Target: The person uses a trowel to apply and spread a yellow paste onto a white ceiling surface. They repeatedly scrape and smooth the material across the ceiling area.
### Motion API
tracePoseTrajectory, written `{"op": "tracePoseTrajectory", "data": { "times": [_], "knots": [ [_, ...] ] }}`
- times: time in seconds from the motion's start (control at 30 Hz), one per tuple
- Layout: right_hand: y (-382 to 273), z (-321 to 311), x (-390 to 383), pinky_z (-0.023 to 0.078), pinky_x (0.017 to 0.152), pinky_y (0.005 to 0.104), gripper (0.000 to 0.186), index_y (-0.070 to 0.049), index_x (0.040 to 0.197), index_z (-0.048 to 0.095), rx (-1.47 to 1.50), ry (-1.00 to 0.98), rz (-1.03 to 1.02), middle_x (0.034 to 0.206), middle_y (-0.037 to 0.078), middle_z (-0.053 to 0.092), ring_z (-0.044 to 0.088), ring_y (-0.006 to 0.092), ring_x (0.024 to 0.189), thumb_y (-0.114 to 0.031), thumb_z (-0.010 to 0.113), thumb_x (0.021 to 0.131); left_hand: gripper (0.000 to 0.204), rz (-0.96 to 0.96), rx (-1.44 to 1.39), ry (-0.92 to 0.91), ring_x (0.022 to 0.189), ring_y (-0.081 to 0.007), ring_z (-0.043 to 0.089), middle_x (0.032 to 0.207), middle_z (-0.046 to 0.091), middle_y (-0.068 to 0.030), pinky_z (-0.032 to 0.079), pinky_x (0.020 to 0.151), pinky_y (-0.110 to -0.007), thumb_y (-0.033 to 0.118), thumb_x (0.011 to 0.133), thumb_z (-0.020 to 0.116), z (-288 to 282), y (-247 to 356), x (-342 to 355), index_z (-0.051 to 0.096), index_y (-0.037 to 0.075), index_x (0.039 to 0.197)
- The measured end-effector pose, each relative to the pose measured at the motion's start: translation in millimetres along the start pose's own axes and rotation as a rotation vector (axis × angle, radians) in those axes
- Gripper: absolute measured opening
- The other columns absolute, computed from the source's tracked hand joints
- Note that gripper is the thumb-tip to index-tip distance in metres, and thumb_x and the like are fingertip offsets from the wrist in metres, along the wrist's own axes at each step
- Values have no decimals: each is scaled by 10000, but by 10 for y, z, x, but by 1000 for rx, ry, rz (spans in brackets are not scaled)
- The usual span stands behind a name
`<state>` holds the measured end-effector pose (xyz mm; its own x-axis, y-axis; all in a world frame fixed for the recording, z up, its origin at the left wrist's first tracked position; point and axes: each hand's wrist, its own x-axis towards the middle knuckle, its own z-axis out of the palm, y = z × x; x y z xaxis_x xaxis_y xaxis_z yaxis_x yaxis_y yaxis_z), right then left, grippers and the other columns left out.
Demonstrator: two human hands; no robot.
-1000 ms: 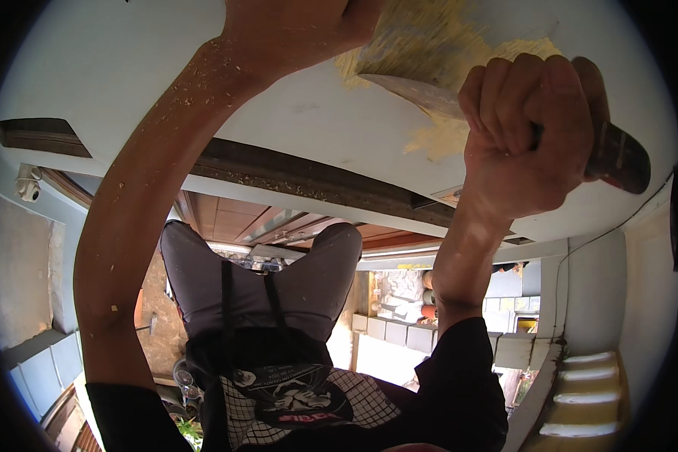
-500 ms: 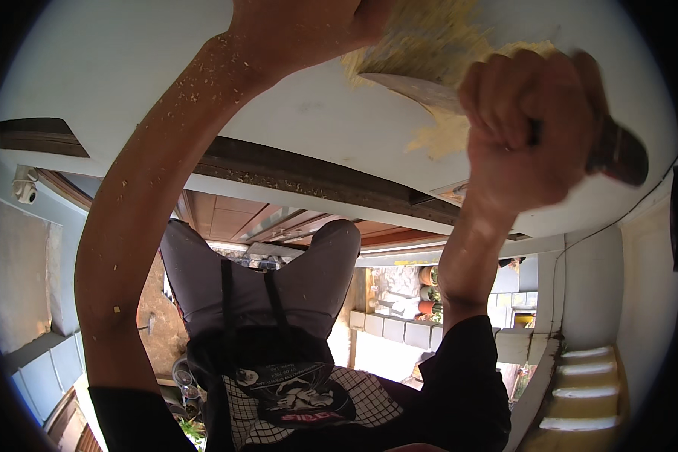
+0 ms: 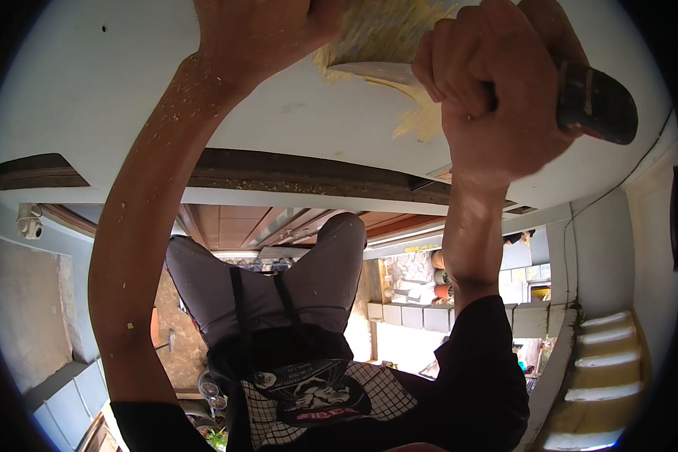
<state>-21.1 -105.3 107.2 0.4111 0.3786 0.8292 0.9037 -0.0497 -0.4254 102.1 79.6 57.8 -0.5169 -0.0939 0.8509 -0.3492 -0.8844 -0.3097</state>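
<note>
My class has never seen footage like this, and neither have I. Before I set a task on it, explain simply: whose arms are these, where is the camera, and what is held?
No machine here: these are a person's own bare hands. A wide fisheye camera worn on the head looks down, so the person's legs show below and straight edges bend. The right hand grips a knife by its dark handle, the tip pointing left. Its blade is at a rough yellow patch on a pale surface. The left hand is cut off by the upper edge, so I cannot tell what it holds. Small chips cling to the left arm.
</note>
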Motion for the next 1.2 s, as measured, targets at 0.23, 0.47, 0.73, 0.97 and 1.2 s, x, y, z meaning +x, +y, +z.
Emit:
{"op": "tracePoseTrajectory", "data": {
  "times": [0.23,0.47,0.73,0.97,1.2],
  "knots": [
    [102,-139,1,268,414,272,379,-70,701,438,63,-178,-85,549,-1,329,259,99,436,-228,305,1019,223,28,-9,34,1097,-298,501,1264,577,-147,308,938,-452,86,830,606,64,11,-48,646,96,1049],
    [201,18,-140,337,405,279,219,-38,747,498,103,-33,24,574,30,457,417,101,424,-89,506,959,213,-20,-37,40,1087,-295,503,1261,574,-140,311,939,-462,90,837,601,59,61,-39,641,108,1045],
    [-122,69,-147,228,398,271,284,-128,652,278,-98,241,-14,480,20,295,210,94,405,-86,298,933,189,4,-92,139,1070,-279,509,1241,585,-136,310,926,-447,101,854,599,160,32,-14,647,117,1036],
    [-230,-124,-89,253,438,275,286,-119,677,300,49,11,23,505,35,316,252,110,441,-124,298,963,196,5,-36,50,1066,-273,511,1240,582,-140,310,917,-439,87,841,601,79,32,-15,646,111,1030],
    [-7,108,-180,237,420,276,281,-124,663,303,-161,232,-35,501,25,340,213,98,420,-90,342,939,211,42,-9,44,1070,-281,511,1243,577,-137,307,939,-448,71,827,601,40,24,-11,644,106,1030]
  ]
}}
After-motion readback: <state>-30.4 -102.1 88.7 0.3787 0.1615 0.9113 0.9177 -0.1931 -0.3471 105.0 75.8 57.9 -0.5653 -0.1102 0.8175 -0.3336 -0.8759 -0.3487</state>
